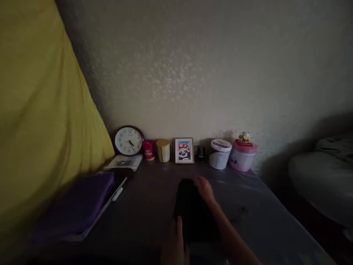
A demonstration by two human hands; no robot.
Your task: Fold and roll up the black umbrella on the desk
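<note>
A long, dark black item (190,209) lies on the dark table in front of me. It is too dark to tell its kind; its far end is rounded and its near part is wider. My left hand (176,239) is at its near left edge, thumb raised along the side and the other fingers in shadow. Further away, my right hand (205,190) grips its far right edge with bent fingers. A thin dark thing (241,213), blurred, lies to the right of my right forearm.
Along the wall stand a round clock (129,141), a red can (148,150), a yellow tub (163,151), a framed panda picture (184,151), a small black object (201,154), a white tub (220,154) and a pink-lidded tub (243,156). A purple folder (79,202) lies left, beside a yellow curtain (41,92).
</note>
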